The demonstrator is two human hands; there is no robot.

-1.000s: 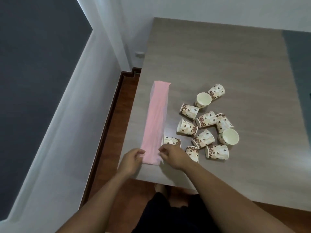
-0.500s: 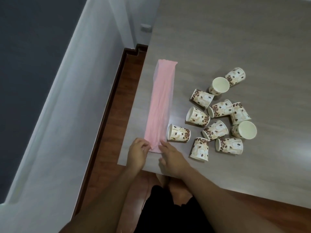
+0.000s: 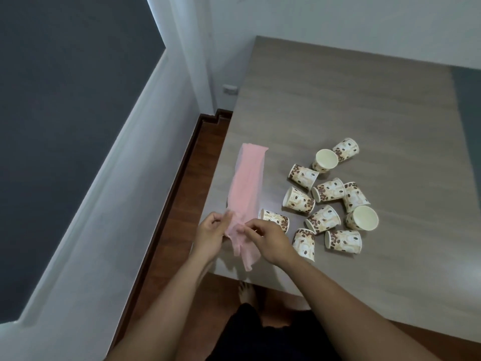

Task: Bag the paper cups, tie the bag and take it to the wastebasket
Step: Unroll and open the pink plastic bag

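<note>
The near end of the long pink plastic bag no longer lies flat on the grey wood-grain table. The left hand and right hand now pinch it, lifted and crumpled.

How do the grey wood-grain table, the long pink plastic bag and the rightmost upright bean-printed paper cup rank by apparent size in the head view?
1. grey wood-grain table
2. long pink plastic bag
3. rightmost upright bean-printed paper cup
The gaps are plain.

grey table | pink bag near left edge | paper cups scattered
</note>
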